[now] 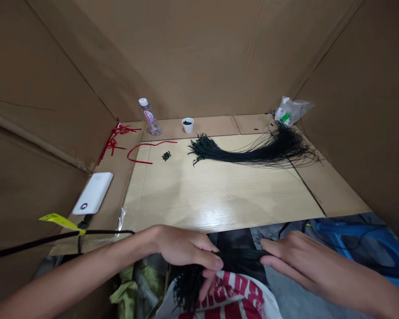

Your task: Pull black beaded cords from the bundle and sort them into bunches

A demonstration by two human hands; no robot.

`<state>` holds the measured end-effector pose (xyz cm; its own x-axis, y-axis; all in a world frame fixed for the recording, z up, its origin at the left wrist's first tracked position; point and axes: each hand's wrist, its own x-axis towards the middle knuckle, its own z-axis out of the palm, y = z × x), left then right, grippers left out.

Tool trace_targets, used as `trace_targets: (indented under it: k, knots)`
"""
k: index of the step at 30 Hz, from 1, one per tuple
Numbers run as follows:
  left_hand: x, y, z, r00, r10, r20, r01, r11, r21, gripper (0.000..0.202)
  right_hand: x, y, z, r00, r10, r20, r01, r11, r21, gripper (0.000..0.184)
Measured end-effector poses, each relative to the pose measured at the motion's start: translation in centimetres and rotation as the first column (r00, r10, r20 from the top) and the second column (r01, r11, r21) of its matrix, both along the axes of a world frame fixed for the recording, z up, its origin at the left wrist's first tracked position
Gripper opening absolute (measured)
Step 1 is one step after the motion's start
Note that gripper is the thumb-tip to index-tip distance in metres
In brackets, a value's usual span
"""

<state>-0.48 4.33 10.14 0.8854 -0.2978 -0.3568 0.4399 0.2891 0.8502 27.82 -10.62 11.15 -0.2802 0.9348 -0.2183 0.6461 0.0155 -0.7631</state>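
Below the table's near edge, my left hand (189,250) and my right hand (287,254) both pinch a thick bundle of black cords (242,254) stretched between them. The bundle's frayed end (188,288) hangs down from my left hand over my lap. On the wooden tabletop (219,195) lies a second fan of black beaded cords (252,150), well beyond both hands. A small pile of black beads (166,155) sits to its left.
A white paper cup (188,125) and a small plastic bottle (149,117) stand at the back. Red strings (119,137) lie at the far left, a white power bank (93,192) with a black cable at the left, a plastic bag (291,110) at the back right. Cardboard walls enclose the table.
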Motion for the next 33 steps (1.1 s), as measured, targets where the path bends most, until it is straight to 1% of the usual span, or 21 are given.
trace_targets:
  k: [1, 2, 4, 6, 9, 11, 13, 15, 18, 21, 23, 24, 25, 26, 27, 28, 29, 30, 31, 32, 33]
  knots:
    - [0.0, -0.1, -0.5, 1.000, 0.009, -0.018, -0.010, 0.999, -0.053, 0.060, 0.1, 0.1, -0.8, 0.981, 0.120, 0.154, -0.128, 0.991, 0.045, 0.032]
    - [0.0, -0.3, -1.0, 0.999, 0.022, -0.033, -0.025, 0.995, -0.101, 0.059, 0.2, 0.3, -1.7, 0.940, 0.192, 0.282, -0.224, 0.971, 0.087, 0.034]
    - [-0.1, -0.8, -2.0, 0.996, 0.068, -0.057, -0.077, 0.979, -0.187, 0.057, 0.8, 0.5, -3.3, 0.888, 0.202, 0.412, -0.298, 0.937, 0.181, 0.034]
    - [-0.1, -1.7, -3.1, 0.987, 0.141, -0.075, -0.156, 0.955, -0.251, 0.055, 1.6, 0.7, -4.6, 0.858, 0.200, 0.472, -0.347, 0.905, 0.248, 0.032]
    - [-0.2, -3.2, -4.4, 0.969, 0.218, -0.119, -0.244, 0.923, -0.297, 0.051, 2.9, 0.9, -5.9, 0.831, 0.215, 0.514, -0.404, 0.868, 0.289, 0.027]
    - [-0.4, -4.1, -5.1, 0.960, 0.236, -0.154, -0.273, 0.911, -0.310, 0.049, 3.8, 1.1, -6.5, 0.829, 0.228, 0.510, -0.415, 0.863, 0.288, 0.023]
    - [-0.6, -4.9, -5.6, 0.945, 0.266, -0.191, -0.314, 0.900, -0.301, 0.048, 4.4, 1.4, -7.0, 0.840, 0.235, 0.489, -0.397, 0.881, 0.259, 0.016]
    - [-0.9, -5.3, -6.0, 0.926, 0.301, -0.226, -0.352, 0.905, -0.239, 0.048, 4.8, 1.7, -7.4, 0.850, 0.250, 0.463, -0.379, 0.902, 0.208, 0.010]
    - [-1.4, -5.3, -6.1, 0.907, 0.328, -0.265, -0.348, 0.937, -0.033, 0.046, 4.7, 1.7, -7.9, 0.851, 0.277, 0.446, -0.368, 0.920, 0.132, 0.006]
    - [-1.7, -4.5, -5.6, 0.926, 0.297, -0.231, -0.257, 0.948, 0.188, 0.043, 4.0, 0.8, -8.5, 0.885, 0.226, 0.406, -0.287, 0.953, 0.094, 0.010]
    - [-1.8, -3.9, -5.2, 0.957, 0.238, -0.167, -0.169, 0.923, 0.347, 0.040, 3.4, -0.4, -9.2, 0.930, 0.152, 0.336, -0.195, 0.976, 0.098, 0.015]
    - [-1.9, -3.7, -5.1, 0.973, 0.193, -0.130, -0.118, 0.889, 0.442, 0.038, 3.0, -1.0, -9.5, 0.950, 0.124, 0.287, -0.157, 0.983, 0.095, 0.017]
    - [-1.9, -3.6, -5.1, 0.986, 0.135, -0.094, -0.062, 0.836, 0.545, 0.038, 2.4, -1.5, -9.8, 0.966, 0.107, 0.236, -0.130, 0.988, 0.082, 0.016]
    - [-2.0, -3.7, -5.3, 0.996, 0.067, -0.063, -0.010, 0.759, 0.652, 0.039, 1.8, -1.9, -10.0, 0.977, 0.105, 0.186, -0.118, 0.991, 0.058, 0.015]
    - [-2.1, -3.9, -5.6, 0.999, -0.015, -0.043, 0.042, 0.667, 0.744, 0.039, 0.9, -2.0, -10.1, 0.984, 0.111, 0.137, -0.115, 0.993, 0.019, 0.023]
    - [-2.2, -4.2, -6.1, 0.993, -0.108, -0.037, 0.092, 0.567, 0.819, 0.040, -0.1, -1.9, -10.2, 0.990, 0.117, 0.085, -0.114, 0.993, -0.033, 0.038]
    - [-2.3, -4.6, -6.6, 0.980, -0.193, -0.038, 0.125, 0.459, 0.880, 0.040, -1.3, -1.6, -10.2, 0.992, 0.125, 0.018, -0.123, 0.988, -0.098, 0.053]
    - [-2.5, -5.1, -7.0, 0.963, -0.268, -0.036, 0.135, 0.359, 0.923, 0.041, -2.8, -1.1, -10.4, 0.989, 0.131, -0.067, -0.141, 0.973, -0.182, 0.059]
    - [-2.6, -5.5, -7.4, 0.945, -0.325, -0.029, 0.122, 0.269, 0.956, 0.040, -4.3, -0.5, -10.6, 0.981, 0.108, -0.163, -0.148, 0.955, -0.258, 0.061]
    - [-2.8, -5.9, -7.7, 0.931, -0.364, -0.019, 0.093, 0.186, 0.978, 0.038, -6.0, 0.2, -11.0, 0.959, 0.105, -0.265, -0.194, 0.921, -0.338, 0.058]
    - [-3.0, -6.1, -7.7, 0.923, -0.384, -0.011, 0.059, 0.112, 0.992, 0.036, -7.7, 0.8, -11.7, 0.930, 0.112, -0.351, -0.255, 0.883, -0.394, 0.050]
